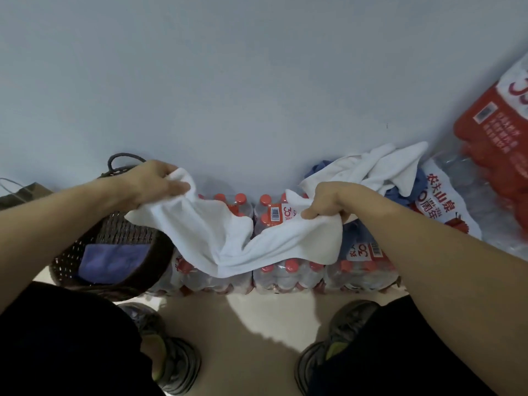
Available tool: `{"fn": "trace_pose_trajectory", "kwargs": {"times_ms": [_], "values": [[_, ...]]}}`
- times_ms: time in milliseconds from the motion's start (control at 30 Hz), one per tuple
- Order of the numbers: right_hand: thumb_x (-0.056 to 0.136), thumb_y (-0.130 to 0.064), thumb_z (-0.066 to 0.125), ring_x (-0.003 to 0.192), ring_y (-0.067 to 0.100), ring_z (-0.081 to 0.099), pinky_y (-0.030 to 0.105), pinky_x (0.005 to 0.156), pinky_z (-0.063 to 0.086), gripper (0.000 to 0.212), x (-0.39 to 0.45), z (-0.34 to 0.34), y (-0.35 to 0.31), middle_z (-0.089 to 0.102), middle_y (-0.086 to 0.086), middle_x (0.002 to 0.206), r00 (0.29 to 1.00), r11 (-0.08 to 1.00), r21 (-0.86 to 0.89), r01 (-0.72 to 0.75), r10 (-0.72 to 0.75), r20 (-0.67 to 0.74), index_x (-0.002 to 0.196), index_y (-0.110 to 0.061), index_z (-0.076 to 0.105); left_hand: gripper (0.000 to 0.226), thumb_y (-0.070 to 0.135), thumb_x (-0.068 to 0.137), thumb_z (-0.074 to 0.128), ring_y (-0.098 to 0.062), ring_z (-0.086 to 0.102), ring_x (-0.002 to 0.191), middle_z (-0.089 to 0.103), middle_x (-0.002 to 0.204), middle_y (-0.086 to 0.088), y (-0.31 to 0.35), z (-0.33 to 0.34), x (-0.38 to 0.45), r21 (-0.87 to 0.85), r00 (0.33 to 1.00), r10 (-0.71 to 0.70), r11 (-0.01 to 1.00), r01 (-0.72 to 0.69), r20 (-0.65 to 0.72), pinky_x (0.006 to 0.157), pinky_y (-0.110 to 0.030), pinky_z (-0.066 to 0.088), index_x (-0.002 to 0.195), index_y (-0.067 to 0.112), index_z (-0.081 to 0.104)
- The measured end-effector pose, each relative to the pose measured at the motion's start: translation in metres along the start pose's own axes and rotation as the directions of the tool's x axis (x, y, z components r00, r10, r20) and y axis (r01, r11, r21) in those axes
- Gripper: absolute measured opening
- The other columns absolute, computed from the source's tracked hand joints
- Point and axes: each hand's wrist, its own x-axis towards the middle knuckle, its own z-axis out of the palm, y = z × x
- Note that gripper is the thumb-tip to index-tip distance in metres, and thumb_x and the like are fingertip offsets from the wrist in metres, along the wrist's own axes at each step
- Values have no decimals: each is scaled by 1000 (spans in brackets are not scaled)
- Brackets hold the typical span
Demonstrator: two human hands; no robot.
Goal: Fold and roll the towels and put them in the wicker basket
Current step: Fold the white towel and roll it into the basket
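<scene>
Against the pale wall, from the head camera, the only view: shrink-wrapped packs of clear water bottles with red caps (285,270), ranged along the floor as a makeshift work surface. Item: one soft white terry towel (228,241), slack and unfolded, sagging in the middle onto the packs. Item: left hand (154,181), fingers curled round the towel's left end, raised near the basket handle. Item: right hand (328,204), clenched on the bunched right end. Item: dark brown woven wicker basket (71,264), standing at the left just beside the packs, with a purple-blue cloth (111,264) lying inside, seemingly a towel already placed. Item: a loose heap of white and blue towels (380,172), on the packs at the right against the wall, awaiting their turn. Item: taller red-labelled bottle packs (491,144), far right. Item: grey shoes with yellow-green trim (171,361), on the beige floor below. Step in hand, by my reckoning: spreading the towel before folding. Done well, both hands would find true corners, draw the cloth taut to shed the centre sag, and match the edges squarely before rolling, since a crooked fold rolls into a cone.
</scene>
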Motion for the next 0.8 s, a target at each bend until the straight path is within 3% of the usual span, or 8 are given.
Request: {"fn": "trace_pose_trajectory", "kwargs": {"times_ms": [167, 367, 433, 533, 600, 667, 733, 800], "values": [[98, -26, 50, 94, 30, 61, 32, 74, 45, 22, -10, -8, -12, 66, 11, 103, 936, 957, -191, 217, -259, -237, 99, -9, 63, 27, 48, 74, 79, -12, 69, 72, 74, 71, 8, 9, 12, -4, 246, 975, 31, 965, -87, 222, 67, -26, 52, 76, 21, 74], [84, -30, 72, 55, 13, 51, 26, 50, 35, 26, -14, -8, -33, 56, -5, 58, 851, 921, -45, 388, -376, -366, 62, -20, 62, 26, 46, 70, 84, -7, 67, 77, 73, 78, 11, 33, 51, -14, 338, 820, 64, 890, -305, 569, 73, -25, 54, 82, 25, 74], [80, -36, 76, 54, 14, 51, 25, 50, 37, 26, -14, -7, -38, 56, -5, 57, 874, 926, -61, 373, -372, -312, 64, -18, 65, 21, 40, 75, 83, -10, 68, 81, 74, 82, 9, 37, 51, -15, 317, 809, 77, 895, -314, 583, 80, -26, 55, 85, 24, 75], [74, -45, 80, 80, 17, 62, 28, 66, 48, 39, -17, -2, -47, 65, -6, 87, 923, 935, -207, 289, -329, -201, 96, -16, 66, 12, 30, 81, 78, -17, 68, 79, 75, 82, 3, 43, 41, -16, 267, 897, 139, 926, -268, 420, 77, -28, 53, 85, 19, 76], [71, -49, 82, 90, 16, 64, 28, 73, 52, 49, -25, 2, -57, 66, -8, 97, 898, 917, -228, 327, -377, -229, 105, -20, 60, 14, 27, 80, 77, -25, 70, 83, 75, 85, -5, 48, 35, -17, 123, 953, 154, 974, -191, 259, 78, -37, 55, 89, 16, 74], [72, -45, 83, 87, 17, 70, 25, 70, 55, 44, -36, 7, -67, 73, -5, 90, 866, 871, 56, 487, -474, -161, 99, -18, 63, 27, 20, 81, 77, -31, 70, 76, 73, 86, -12, 55, 33, -20, -181, 981, 114, 980, -85, 158, 66, -42, 58, 104, 11, 67], [70, -41, 86, 90, 16, 73, 31, 76, 60, 55, -48, 16, -76, 74, 1, 99, 837, 743, 437, 506, -546, -40, 110, -17, 58, 40, 10, 85, 72, -24, 69, 62, 72, 80, -11, 63, 32, -24, -484, 984, 93, 875, -9, 150, 50, -31, 53, 122, 10, 54], [61, -51, 89, 94, 6, 70, 32, 79, 60, 77, -58, 24, -84, 67, -8, 109, 833, 723, 453, 522, -547, -86, 122, -25, 50, 50, 0, 87, 65, -24, 72, 67, 74, 88, -15, 70, 29, -29, -670, 968, 156, 742, 16, 195, 53, -28, 56, 131, 13, 47]]}}
